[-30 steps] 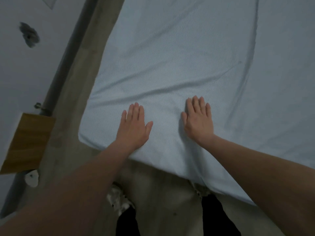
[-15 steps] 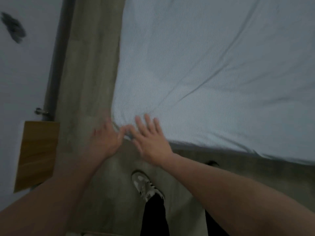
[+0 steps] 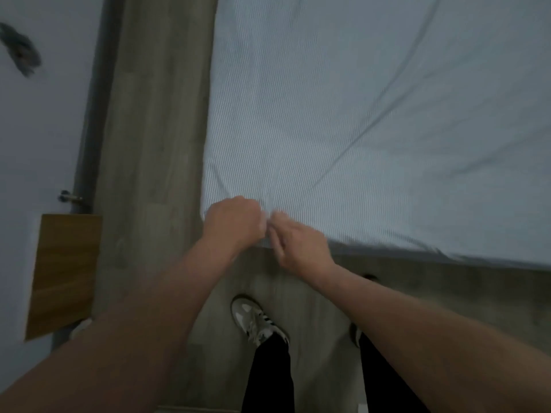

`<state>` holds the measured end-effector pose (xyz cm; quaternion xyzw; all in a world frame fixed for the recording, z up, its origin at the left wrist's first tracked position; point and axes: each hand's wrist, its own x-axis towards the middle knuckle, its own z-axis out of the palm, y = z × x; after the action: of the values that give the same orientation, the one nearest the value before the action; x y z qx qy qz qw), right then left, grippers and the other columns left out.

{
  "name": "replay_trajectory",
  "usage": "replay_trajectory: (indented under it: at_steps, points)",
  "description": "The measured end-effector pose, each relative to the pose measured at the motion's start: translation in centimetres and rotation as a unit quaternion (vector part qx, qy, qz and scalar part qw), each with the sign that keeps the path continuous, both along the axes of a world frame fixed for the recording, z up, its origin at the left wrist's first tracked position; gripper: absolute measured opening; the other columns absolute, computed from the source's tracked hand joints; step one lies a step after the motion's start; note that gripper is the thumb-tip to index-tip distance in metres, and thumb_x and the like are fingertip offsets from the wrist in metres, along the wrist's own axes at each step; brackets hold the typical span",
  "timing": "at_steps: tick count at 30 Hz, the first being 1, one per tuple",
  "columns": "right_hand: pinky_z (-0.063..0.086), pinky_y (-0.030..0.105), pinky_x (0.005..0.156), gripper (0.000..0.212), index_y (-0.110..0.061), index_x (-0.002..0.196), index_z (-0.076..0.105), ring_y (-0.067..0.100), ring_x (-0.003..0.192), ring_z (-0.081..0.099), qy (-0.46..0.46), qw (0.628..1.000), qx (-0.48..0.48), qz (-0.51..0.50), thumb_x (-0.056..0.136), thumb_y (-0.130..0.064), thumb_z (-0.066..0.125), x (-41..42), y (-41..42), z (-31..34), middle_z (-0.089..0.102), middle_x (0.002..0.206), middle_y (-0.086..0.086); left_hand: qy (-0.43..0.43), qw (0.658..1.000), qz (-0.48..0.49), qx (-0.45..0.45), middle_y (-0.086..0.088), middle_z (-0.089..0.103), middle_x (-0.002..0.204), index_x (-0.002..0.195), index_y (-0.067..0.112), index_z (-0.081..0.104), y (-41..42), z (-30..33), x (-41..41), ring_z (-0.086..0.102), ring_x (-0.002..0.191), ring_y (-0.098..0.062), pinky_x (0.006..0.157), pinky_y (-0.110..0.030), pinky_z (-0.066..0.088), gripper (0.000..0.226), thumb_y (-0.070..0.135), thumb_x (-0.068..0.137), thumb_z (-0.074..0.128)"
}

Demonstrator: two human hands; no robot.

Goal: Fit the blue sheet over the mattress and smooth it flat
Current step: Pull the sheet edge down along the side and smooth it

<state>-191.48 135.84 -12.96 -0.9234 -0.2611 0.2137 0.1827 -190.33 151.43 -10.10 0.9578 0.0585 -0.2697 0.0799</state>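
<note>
One blue sheet [image 3: 372, 138] fills the frame from about twelve round to three o'clock, stretched over the mattress, which I can't see beneath it, and its near-left corner sits dead centre, right where both hands are working. From that corner the near edge runs off toward three o'clock and the left edge climbs to twelve, and long creases fan out from the corner toward one and two o'clock, so I'd say the fabric is being drawn tight toward the person. One strip of wooden floor [image 3: 155, 144] runs up at eleven o'clock between the bed and the pale wall [image 3: 44, 129]. One brown wooden panel [image 3: 64, 272] stands at nine o'clock, with a small metal fitting [image 3: 70, 198] just above it. Two forearms come in from seven and five o'clock. Two hands, side by side and nearly touching at the corner: the left hand [image 3: 234, 223] is balled into a fist right on the corner tip, apparently bunching sheet fabric, while the right hand [image 3: 301, 245] sits just at its three o'clock on the near edge, fingers curled down over the hem; motion blur makes its exact grip hard to confirm. The left is the nearer one to the corner point itself. Two shoes, one clear at six o'clock [image 3: 253, 320], the other barely showing at five.
</note>
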Motion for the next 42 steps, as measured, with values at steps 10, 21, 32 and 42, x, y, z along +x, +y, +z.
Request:
replay_trajectory:
  at_steps: [10,21,32,42]
  points:
    - [0.022,0.054,0.115,0.057,-0.001,0.145,0.039,0.046,0.141,0.029,-0.027,0.964,-0.186,-0.186,0.095,-0.029,0.042,7.6,-13.3,-0.2,0.033,0.152,0.025,-0.016,0.994,-0.103,0.039,-0.015,0.008,0.162,0.154,0.007,0.009,-6.9,0.8,3.4,0.010,0.149,-0.033,0.118,-0.049,0.011,0.073,0.044,0.097,0.036]
    - [0.046,0.038,0.083,0.033,-0.013,0.115,0.060,0.030,0.108,0.061,-0.008,0.978,-0.101,-0.184,0.100,-0.033,0.038,7.9,-28.4,4.2,0.064,0.119,0.012,0.017,0.992,-0.093,-0.084,-0.014,0.053,0.139,0.129,0.015,0.053,-24.3,1.9,7.8,0.049,0.126,-0.031,0.100,-0.039,0.041,0.044,0.041,0.098,0.036]
    - [0.040,0.030,0.052,0.029,-0.009,0.074,0.070,0.032,0.061,0.066,0.039,0.957,-0.217,-0.187,0.090,-0.033,0.063,7.2,-37.1,5.0,0.068,0.069,0.012,0.046,0.976,-0.153,-0.144,-0.006,0.063,0.065,0.062,0.010,0.057,-36.1,1.1,8.0,0.064,0.072,-0.025,0.066,-0.036,0.050,0.051,0.044,0.096,0.043]
    - [0.018,0.058,0.115,0.073,0.007,0.151,0.009,0.051,0.144,0.005,0.189,0.886,-0.267,-0.329,0.102,-0.044,0.029,9.8,-45.1,0.7,0.003,0.156,0.036,0.105,0.955,-0.273,-0.050,-0.011,0.058,0.122,0.113,0.009,0.059,-41.2,1.0,11.3,0.056,0.112,-0.032,0.094,-0.040,0.045,0.045,0.045,0.099,0.036]
